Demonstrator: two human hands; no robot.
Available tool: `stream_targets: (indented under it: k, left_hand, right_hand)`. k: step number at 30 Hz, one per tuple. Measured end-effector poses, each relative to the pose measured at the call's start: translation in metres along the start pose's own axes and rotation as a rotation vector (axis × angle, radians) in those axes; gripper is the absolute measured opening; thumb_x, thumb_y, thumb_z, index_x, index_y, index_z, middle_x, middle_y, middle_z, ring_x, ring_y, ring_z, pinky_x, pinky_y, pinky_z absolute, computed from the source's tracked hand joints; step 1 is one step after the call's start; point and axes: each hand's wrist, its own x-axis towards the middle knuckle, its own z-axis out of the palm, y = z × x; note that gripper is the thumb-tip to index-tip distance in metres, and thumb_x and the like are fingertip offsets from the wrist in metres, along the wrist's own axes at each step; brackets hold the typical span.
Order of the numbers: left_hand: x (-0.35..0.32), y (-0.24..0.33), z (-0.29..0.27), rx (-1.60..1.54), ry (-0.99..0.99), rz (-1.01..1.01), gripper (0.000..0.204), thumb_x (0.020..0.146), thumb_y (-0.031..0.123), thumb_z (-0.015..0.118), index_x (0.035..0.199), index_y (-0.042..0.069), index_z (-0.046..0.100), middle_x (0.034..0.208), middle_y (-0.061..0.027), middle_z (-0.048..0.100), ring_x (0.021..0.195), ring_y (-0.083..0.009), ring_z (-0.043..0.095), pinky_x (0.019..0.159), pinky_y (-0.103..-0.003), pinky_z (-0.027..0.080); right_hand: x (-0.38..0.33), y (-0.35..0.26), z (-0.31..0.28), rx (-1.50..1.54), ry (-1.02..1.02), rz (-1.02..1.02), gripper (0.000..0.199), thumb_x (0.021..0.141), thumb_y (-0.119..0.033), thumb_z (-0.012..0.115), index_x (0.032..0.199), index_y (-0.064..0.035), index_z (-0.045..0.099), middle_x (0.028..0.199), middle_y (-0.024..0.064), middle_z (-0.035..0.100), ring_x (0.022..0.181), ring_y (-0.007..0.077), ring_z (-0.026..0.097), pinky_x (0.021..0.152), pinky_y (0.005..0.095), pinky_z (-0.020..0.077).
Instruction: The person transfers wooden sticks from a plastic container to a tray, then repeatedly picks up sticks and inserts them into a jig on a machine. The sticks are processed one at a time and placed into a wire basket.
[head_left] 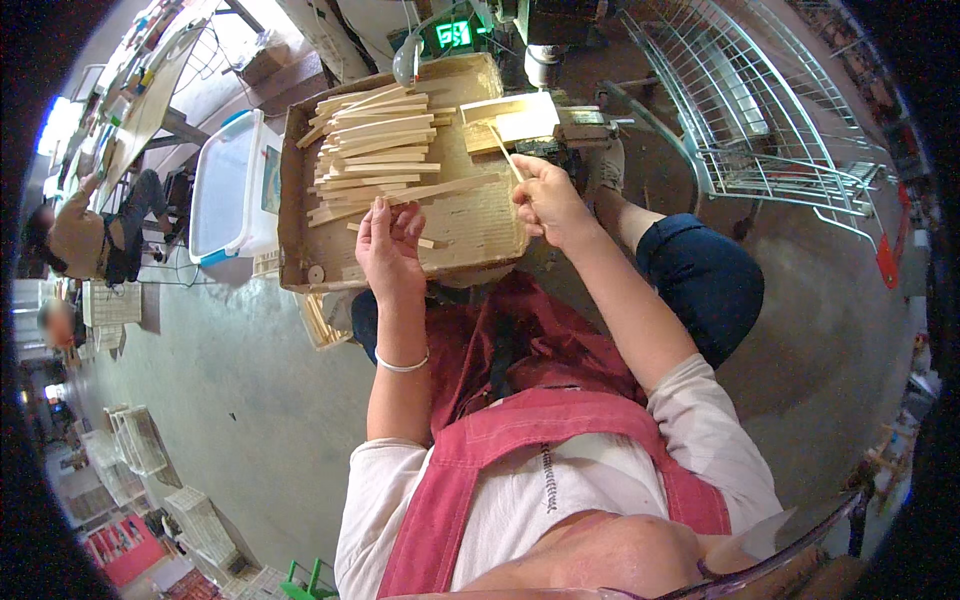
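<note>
My left hand (390,250) is over a shallow cardboard box (470,240), its fingers curled and closed at the end of a long pale wooden strip (460,187) that reaches to the right. A pile of similar wooden strips (385,130) lies side by side in the box, beyond that hand. Pinched between the fingers of my right hand (550,203) is a thin wooden stick (505,150), slanting up and left. Its far tip meets the edge of a wooden block with a bright white top (515,118) at the box's far right corner.
A small lamp (407,62) hangs over the box's far edge, near a green lit display (453,35). Left of the box stands a clear plastic bin (230,190). A wire cart (760,120) stands at the right. Another person (85,235) sits at the far left.
</note>
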Motion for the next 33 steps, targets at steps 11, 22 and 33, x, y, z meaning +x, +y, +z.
stream_targets:
  k: [11, 22, 33]
  left_hand:
    - [0.011, -0.015, 0.032, -0.027, 0.044, -0.050, 0.017, 0.099, 0.020, 0.066, 0.106, 0.006, 0.059, 0.098, -0.0076, 0.068, 0.092, -0.0211, 0.069, 0.077, -0.036, 0.059]
    - [0.069, -0.109, 0.091, 0.111, 0.168, -0.116, 0.022, 0.102, 0.024, 0.060, 0.109, 0.004, 0.056, 0.100, -0.0069, 0.062, 0.090, -0.0169, 0.062, 0.076, -0.040, 0.059]
    - [0.107, -0.107, 0.115, 0.192, 0.367, -0.289, 0.029, 0.103, 0.027, 0.058, 0.118, 0.002, 0.053, 0.108, -0.0099, 0.061, 0.089, -0.0220, 0.064, 0.073, -0.040, 0.057]
  right_hand:
    - [-0.011, -0.012, -0.012, -0.081, 0.012, -0.056, 0.057, 0.090, 0.003, 0.043, 0.146, -0.0086, 0.048, 0.074, 0.0021, 0.053, 0.043, 0.0056, 0.035, 0.035, 0.0241, 0.0268]
    - [-0.021, 0.026, -0.041, -0.453, 0.247, -0.522, 0.047, 0.097, -0.003, 0.043, 0.143, -0.0040, 0.052, 0.077, -0.0017, 0.053, 0.065, 0.0067, 0.044, 0.058, 0.0241, 0.0394]
    - [0.020, 0.034, -0.056, -0.464, 0.236, -0.552, 0.046, 0.096, 0.002, 0.042, 0.141, -0.0014, 0.054, 0.080, 0.0006, 0.056, 0.069, 0.0079, 0.048, 0.063, 0.0242, 0.0417]
